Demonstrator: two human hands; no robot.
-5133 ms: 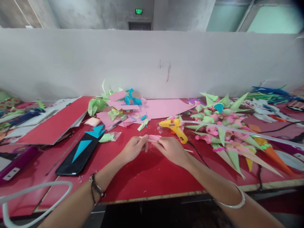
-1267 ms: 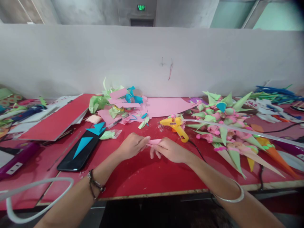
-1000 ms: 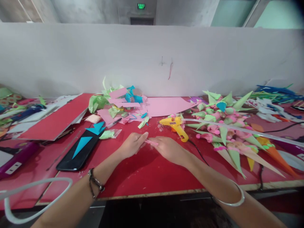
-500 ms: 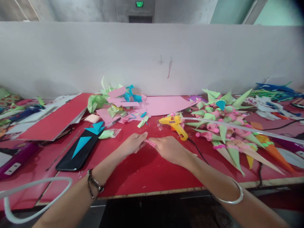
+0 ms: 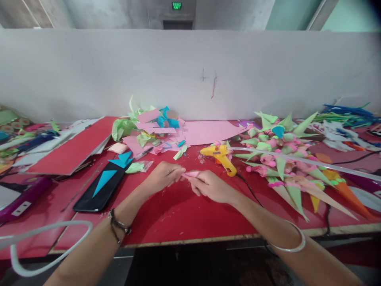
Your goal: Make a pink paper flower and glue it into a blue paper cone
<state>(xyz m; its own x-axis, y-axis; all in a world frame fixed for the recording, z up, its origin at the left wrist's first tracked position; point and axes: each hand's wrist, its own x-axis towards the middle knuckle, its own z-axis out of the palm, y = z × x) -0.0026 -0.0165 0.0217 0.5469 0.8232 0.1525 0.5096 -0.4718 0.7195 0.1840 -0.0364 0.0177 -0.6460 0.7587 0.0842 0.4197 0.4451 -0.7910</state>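
Observation:
Between my hands is a small piece of pink paper (image 5: 191,174), rolled or folded narrow. My left hand (image 5: 165,174) pinches its left end with thumb and fingertips. My right hand (image 5: 212,186) is closed on the right end, its lower fingers curled underneath. Both hands are just above the red tabletop (image 5: 190,222). Just beyond my right hand lies a yellow glue gun (image 5: 219,156) with a long clear glue stick in its back. To the left, blue paper triangles (image 5: 103,182) rest on a black phone (image 5: 97,198).
Paper scraps (image 5: 151,129) are heaped at the back, beside a pink sheet (image 5: 208,133). Green and pink paper cones (image 5: 276,155) crowd the right side. A red board (image 5: 74,147) and a purple power strip (image 5: 26,198) are on the left. A grey partition (image 5: 190,75) stands behind.
The pink paper was wider and flatter several seconds ago. My hands have kept turning it between the fingertips, and it is now tilted to show a broader side than half a second ago.

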